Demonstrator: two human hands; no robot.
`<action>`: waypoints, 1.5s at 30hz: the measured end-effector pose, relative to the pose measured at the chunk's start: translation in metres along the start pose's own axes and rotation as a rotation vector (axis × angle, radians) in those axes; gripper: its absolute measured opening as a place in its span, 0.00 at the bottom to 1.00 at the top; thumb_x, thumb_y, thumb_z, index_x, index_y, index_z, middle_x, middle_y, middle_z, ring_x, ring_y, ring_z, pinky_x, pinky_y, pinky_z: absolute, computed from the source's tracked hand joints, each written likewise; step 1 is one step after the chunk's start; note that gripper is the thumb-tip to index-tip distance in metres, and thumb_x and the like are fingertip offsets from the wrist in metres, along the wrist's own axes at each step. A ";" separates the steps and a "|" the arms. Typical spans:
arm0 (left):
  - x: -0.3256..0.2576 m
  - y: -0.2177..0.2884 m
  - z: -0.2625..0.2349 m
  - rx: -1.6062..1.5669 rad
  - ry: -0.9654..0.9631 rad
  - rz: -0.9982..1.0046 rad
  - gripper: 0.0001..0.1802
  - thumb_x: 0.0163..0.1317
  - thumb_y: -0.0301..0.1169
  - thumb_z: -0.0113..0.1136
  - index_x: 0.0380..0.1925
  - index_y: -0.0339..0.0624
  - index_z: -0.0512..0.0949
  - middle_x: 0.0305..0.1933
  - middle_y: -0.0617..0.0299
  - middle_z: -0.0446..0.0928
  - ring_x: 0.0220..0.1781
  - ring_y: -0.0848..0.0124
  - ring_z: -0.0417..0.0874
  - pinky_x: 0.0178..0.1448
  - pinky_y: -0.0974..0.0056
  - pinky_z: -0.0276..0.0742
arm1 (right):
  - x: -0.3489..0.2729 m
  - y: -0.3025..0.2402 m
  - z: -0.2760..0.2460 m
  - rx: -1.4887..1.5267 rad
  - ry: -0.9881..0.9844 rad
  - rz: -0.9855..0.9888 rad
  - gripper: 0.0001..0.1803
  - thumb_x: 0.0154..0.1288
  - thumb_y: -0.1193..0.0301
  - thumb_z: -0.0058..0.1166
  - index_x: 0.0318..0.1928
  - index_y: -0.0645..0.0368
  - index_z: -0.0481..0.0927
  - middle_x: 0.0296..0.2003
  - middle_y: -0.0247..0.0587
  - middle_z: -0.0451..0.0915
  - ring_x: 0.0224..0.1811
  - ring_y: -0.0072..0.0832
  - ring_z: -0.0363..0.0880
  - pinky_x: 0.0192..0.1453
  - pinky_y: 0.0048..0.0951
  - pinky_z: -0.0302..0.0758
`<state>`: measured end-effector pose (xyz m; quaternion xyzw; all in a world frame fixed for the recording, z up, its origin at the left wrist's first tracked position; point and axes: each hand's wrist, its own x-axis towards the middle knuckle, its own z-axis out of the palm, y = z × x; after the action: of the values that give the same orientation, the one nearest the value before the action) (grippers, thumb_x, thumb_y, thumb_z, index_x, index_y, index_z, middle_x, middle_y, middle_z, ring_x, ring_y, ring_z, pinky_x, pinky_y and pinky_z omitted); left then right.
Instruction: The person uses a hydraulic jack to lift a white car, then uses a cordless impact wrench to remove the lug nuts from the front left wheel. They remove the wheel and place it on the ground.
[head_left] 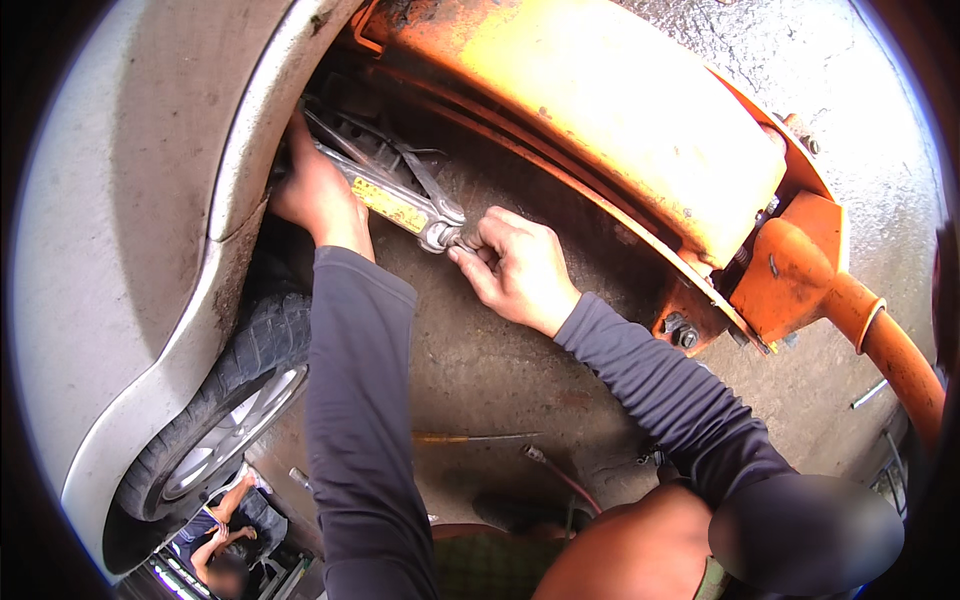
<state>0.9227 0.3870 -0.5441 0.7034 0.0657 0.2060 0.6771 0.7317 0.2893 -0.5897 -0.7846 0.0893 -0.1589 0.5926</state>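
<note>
Closest to us is a bare knee (625,555) at the bottom edge, right of centre. The jack (400,192) sits up and left of centre, between the pale panel (165,180) and the big orange trolley (590,90). Our right hand (520,268) has thumb and fingers pinched on its lower end; our left hand (322,198) is against the upper-left part, but those fingers are hidden, so can't tell if they're closed. We'd guess stiff metal, kinda heavy for its size, maybe slick if there's grease. Best hold: the flat side by the yellow label (385,203), clear of the pivot (437,236). Long axis slants from upper left down toward centre, pivot end pointing at our right hand.
</note>
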 end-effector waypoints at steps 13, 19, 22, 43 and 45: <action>0.017 0.003 -0.042 -0.607 -0.340 -0.395 0.34 0.66 0.44 0.56 0.69 0.45 0.61 0.75 0.60 0.58 0.76 0.58 0.56 0.75 0.38 0.41 | -0.004 0.006 0.015 1.309 -0.338 1.151 0.16 0.76 0.61 0.45 0.37 0.61 0.75 0.23 0.32 0.74 0.24 0.23 0.74 0.31 0.27 0.76; 0.039 -0.026 -0.056 -0.562 -0.402 -0.250 0.32 0.66 0.49 0.57 0.62 0.42 0.69 0.69 0.62 0.66 0.72 0.66 0.61 0.76 0.56 0.51 | -0.024 -0.002 0.020 -0.176 0.023 0.039 0.16 0.65 0.60 0.60 0.37 0.62 0.77 0.27 0.40 0.76 0.31 0.35 0.78 0.37 0.36 0.74; 0.033 -0.027 -0.052 -0.507 -0.409 -0.342 0.31 0.65 0.51 0.58 0.63 0.51 0.67 0.70 0.66 0.62 0.71 0.67 0.57 0.72 0.49 0.47 | -0.015 -0.002 0.016 0.897 -0.197 0.784 0.16 0.76 0.61 0.46 0.35 0.59 0.78 0.23 0.29 0.77 0.25 0.21 0.75 0.32 0.26 0.74; 0.048 -0.054 -0.055 -0.604 -0.334 -0.230 0.24 0.57 0.53 0.68 0.50 0.58 0.75 0.51 0.75 0.75 0.52 0.72 0.70 0.53 0.58 0.63 | -0.008 -0.006 0.026 0.382 -0.201 0.696 0.20 0.72 0.55 0.49 0.39 0.62 0.79 0.29 0.41 0.79 0.32 0.27 0.77 0.35 0.30 0.74; 0.048 -0.051 -0.059 -0.583 -0.358 -0.213 0.25 0.58 0.52 0.67 0.51 0.56 0.75 0.54 0.73 0.75 0.55 0.71 0.70 0.57 0.56 0.63 | -0.019 -0.016 0.022 -0.257 -0.018 0.094 0.21 0.65 0.57 0.60 0.43 0.65 0.79 0.31 0.43 0.79 0.32 0.29 0.77 0.38 0.30 0.75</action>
<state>0.9539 0.4634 -0.5848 0.4949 -0.0424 0.0179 0.8677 0.7211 0.3202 -0.5826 -0.8504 0.1405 -0.1112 0.4947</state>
